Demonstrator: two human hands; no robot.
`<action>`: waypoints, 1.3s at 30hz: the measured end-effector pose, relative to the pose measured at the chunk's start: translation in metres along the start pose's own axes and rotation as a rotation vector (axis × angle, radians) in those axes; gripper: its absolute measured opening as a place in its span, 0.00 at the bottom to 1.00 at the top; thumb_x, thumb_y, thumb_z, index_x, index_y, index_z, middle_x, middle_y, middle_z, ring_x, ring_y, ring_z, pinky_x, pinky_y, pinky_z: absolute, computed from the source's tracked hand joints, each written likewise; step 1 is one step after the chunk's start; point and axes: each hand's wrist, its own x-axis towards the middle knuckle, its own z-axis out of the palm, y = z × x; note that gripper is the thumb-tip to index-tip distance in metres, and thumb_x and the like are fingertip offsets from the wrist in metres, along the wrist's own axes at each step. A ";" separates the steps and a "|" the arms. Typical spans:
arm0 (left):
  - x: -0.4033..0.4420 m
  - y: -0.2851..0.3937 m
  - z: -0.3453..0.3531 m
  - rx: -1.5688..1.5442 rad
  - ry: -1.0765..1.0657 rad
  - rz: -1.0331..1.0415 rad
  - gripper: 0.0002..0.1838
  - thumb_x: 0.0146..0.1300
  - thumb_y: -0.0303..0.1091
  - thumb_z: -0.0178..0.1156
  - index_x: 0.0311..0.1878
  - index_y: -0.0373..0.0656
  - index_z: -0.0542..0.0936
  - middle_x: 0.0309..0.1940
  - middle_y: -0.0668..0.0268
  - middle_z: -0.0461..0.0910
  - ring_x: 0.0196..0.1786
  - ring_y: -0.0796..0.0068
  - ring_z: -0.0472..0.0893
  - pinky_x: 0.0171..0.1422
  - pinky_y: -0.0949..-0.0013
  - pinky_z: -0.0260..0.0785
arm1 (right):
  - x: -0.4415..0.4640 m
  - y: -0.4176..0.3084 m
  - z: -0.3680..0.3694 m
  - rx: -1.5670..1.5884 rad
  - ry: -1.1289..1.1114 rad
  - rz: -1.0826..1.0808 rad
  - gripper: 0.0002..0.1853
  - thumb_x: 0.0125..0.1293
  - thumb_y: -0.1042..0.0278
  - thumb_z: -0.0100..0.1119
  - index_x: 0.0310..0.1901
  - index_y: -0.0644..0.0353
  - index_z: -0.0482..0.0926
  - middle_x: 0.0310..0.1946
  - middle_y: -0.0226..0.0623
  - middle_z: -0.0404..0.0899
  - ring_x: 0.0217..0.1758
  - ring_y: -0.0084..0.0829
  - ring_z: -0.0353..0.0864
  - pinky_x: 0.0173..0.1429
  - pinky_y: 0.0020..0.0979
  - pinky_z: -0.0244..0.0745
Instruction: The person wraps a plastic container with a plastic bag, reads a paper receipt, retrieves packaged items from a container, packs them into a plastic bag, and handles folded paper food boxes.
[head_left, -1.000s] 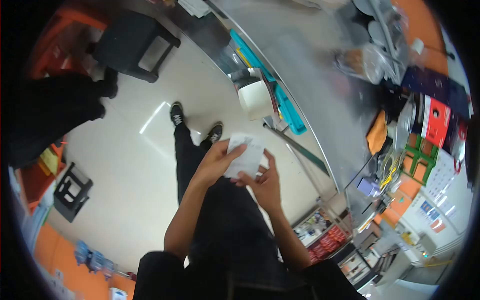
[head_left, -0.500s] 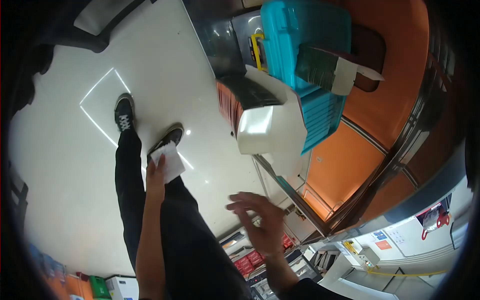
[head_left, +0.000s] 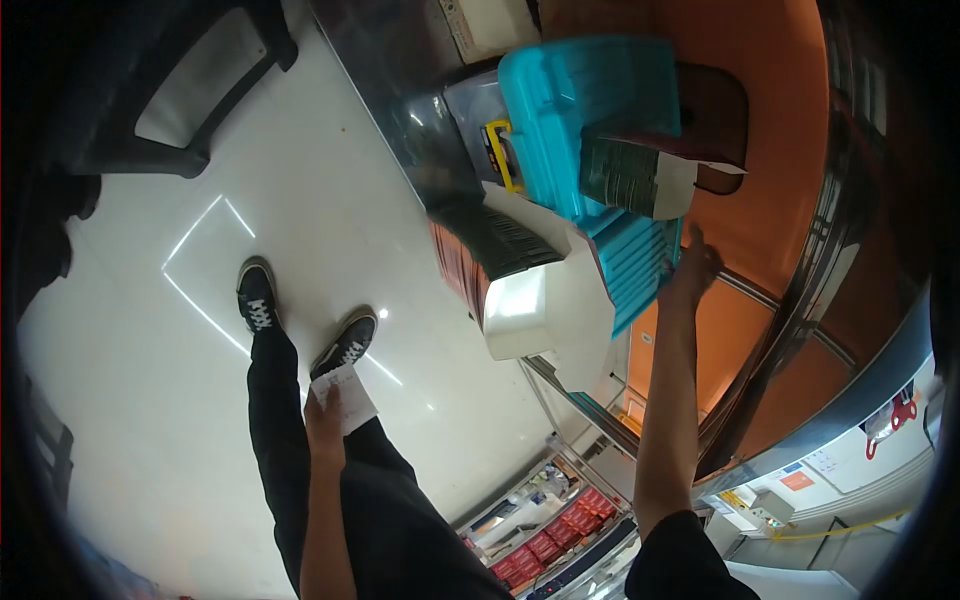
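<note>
A white slip of paper [head_left: 345,398] is pinched in my left hand [head_left: 325,428], low above my legs. My right hand [head_left: 693,270] reaches under the counter to the right edge of a teal ribbed basket [head_left: 635,262]; its fingers are partly spread, and nothing shows in them. Left of the basket is a large open white box [head_left: 555,315] with dark and reddish packs inside. Above my right hand a smaller box of dark green packs [head_left: 620,172] rests against a teal container [head_left: 590,90].
A dark plastic stool [head_left: 185,150] stands at the upper left. The metal counter edge [head_left: 385,130] runs down beside the boxes. An orange panel [head_left: 775,130] lies behind them. Shelves with red packages [head_left: 560,530] are at the bottom. My shoes [head_left: 258,295] are on the pale floor.
My right hand has gone from the paper, up and right, to the teal basket. My left hand keeps the paper, now lower left. The view has swung toward the space under the counter.
</note>
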 end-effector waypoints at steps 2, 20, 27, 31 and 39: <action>-0.001 0.002 -0.002 0.049 0.018 -0.043 0.15 0.74 0.36 0.57 0.57 0.38 0.76 0.43 0.65 0.80 0.42 0.79 0.79 0.46 0.73 0.73 | 0.022 0.015 0.011 0.137 -0.166 0.275 0.30 0.65 0.62 0.65 0.63 0.62 0.63 0.54 0.47 0.68 0.57 0.39 0.72 0.55 0.44 0.75; 0.008 -0.013 0.002 0.004 -0.008 -0.096 0.15 0.74 0.36 0.56 0.57 0.37 0.76 0.42 0.66 0.81 0.43 0.77 0.79 0.49 0.71 0.72 | 0.025 0.005 -0.027 0.222 -0.180 -0.134 0.24 0.71 0.64 0.57 0.63 0.65 0.66 0.56 0.44 0.71 0.59 0.36 0.72 0.60 0.40 0.72; 0.017 0.023 0.015 -0.092 -0.012 -0.070 0.15 0.74 0.35 0.55 0.57 0.37 0.76 0.43 0.64 0.81 0.43 0.76 0.79 0.49 0.70 0.72 | -0.163 -0.129 0.097 -0.141 -0.566 -1.408 0.07 0.66 0.77 0.58 0.44 0.69 0.77 0.40 0.49 0.79 0.44 0.45 0.82 0.48 0.38 0.77; 0.027 0.049 0.002 0.037 0.020 -0.107 0.14 0.74 0.35 0.55 0.55 0.35 0.77 0.41 0.64 0.81 0.41 0.76 0.79 0.46 0.69 0.73 | -0.113 -0.136 0.261 -0.254 -0.646 -1.545 0.11 0.64 0.73 0.58 0.45 0.70 0.79 0.44 0.57 0.80 0.48 0.57 0.80 0.55 0.48 0.75; 0.055 0.126 -0.003 -0.063 0.057 -0.009 0.15 0.75 0.38 0.55 0.54 0.35 0.78 0.39 0.66 0.80 0.40 0.78 0.78 0.44 0.71 0.72 | 0.020 -0.147 0.362 -1.151 -0.743 -1.492 0.19 0.69 0.58 0.55 0.51 0.66 0.81 0.51 0.57 0.81 0.59 0.52 0.78 0.65 0.46 0.73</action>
